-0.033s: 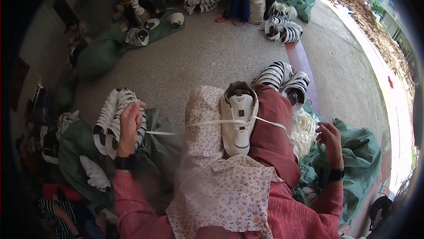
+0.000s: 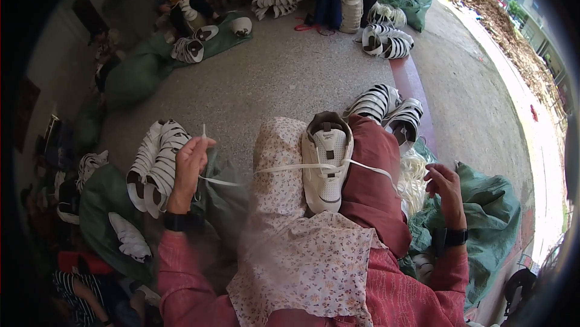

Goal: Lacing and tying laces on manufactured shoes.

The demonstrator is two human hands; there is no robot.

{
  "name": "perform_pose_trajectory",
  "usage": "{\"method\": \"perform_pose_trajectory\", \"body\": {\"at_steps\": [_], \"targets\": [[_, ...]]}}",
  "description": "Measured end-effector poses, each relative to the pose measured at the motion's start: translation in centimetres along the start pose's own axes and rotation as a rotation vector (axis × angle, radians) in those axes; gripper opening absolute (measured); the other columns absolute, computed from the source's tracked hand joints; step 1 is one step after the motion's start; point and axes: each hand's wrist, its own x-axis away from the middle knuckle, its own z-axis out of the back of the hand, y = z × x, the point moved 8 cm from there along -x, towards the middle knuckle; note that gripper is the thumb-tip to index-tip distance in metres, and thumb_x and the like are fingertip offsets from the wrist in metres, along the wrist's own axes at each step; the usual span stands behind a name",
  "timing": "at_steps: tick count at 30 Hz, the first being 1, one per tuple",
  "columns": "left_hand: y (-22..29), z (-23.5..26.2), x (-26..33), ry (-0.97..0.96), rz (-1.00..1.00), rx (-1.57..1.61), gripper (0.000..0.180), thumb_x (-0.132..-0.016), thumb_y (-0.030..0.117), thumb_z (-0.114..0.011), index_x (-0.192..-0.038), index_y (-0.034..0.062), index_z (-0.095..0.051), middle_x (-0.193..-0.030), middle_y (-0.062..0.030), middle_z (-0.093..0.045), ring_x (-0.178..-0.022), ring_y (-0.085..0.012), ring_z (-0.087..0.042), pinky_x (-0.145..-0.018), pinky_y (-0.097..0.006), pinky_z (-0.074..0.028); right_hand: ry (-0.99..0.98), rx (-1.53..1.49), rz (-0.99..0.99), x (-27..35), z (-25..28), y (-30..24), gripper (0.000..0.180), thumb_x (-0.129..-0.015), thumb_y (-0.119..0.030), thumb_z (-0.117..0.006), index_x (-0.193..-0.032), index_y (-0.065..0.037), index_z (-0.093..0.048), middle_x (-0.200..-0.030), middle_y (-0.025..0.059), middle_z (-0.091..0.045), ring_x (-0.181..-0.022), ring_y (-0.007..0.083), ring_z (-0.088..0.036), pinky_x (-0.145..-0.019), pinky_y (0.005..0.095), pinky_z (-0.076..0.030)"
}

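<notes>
white shoe [image 2: 326,167] braced toe-down on the lap's floral cloth [image 2: 302,254], steadied for lacing. left hand [image 2: 192,164] and right hand [image 2: 446,188] each grip a white lace [image 2: 284,169] end, drawn taut sideways.

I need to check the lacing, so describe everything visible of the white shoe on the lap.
The white shoe lies between the knees, sole down, its opening pointing away from the person, on a red trouser leg beside a floral cloth. Its upper looks like smooth white leather with a perforated panel, grey-brown lining and a dark stripe near the sole. A flat white lace runs across it, pulled out to both sides: the left hand pinches one end, the right hand the other.
</notes>
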Motion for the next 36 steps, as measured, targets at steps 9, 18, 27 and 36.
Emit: {"method": "perform_pose_trajectory", "body": {"at_steps": [9,18,27,36], "targets": [[4.0,-19.2,1.9,-0.348,-0.728,-0.69,0.018,-0.098,0.019,-0.058,-0.098,0.0026,-0.065,-0.074,-0.0157,-0.063,-0.067,-0.0363,-0.062,-0.064,-0.04,-0.051,-0.431,0.342,0.16,-0.7,-19.8,-3.9,0.016,-0.096,-0.018,-0.064,-0.1,-0.003,-0.067,-0.072,0.005,-0.066,-0.061,0.0152,-0.065,-0.052,0.0306,-0.048],[1.6,-20.5,2.7,-0.583,-0.525,-0.848,0.019,-0.098,0.023,-0.058,-0.096,0.0063,-0.067,-0.079,-0.0157,-0.068,-0.075,-0.0359,-0.069,-0.064,-0.045,-0.053,-0.461,0.722,0.614,-0.6,-24.7,-6.2,0.013,-0.088,-0.021,-0.068,-0.094,-0.009,-0.066,-0.071,0.0145,-0.066,-0.07,0.0362,-0.066,-0.061,0.0453,-0.05],[3.2,-21.2,3.5,-0.405,-0.83,-0.795,0.013,-0.087,0.021,-0.067,-0.085,0.0082,-0.067,-0.084,-0.0074,-0.054,-0.087,-0.0279,-0.057,-0.08,-0.042,-0.043,-0.562,0.517,0.328,-0.4,-25.1,-5.9,0.015,-0.089,-0.014,-0.067,-0.099,-0.003,-0.065,-0.069,0.0123,-0.068,-0.058,0.025,-0.067,-0.055,0.0377,-0.05],[2.6,-22.4,3.3,-0.458,-0.812,-0.766,0.014,-0.085,0.017,-0.066,-0.077,0.0069,-0.061,-0.082,-0.0079,-0.054,-0.084,-0.0274,-0.057,-0.08,-0.041,-0.04,-0.61,0.384,0.234,-0.5,-24.9,-4.1,0.016,-0.092,-0.015,-0.064,-0.098,0.0,-0.065,-0.066,0.0089,-0.067,-0.057,0.0167,-0.066,-0.055,0.0325,-0.051]]}}
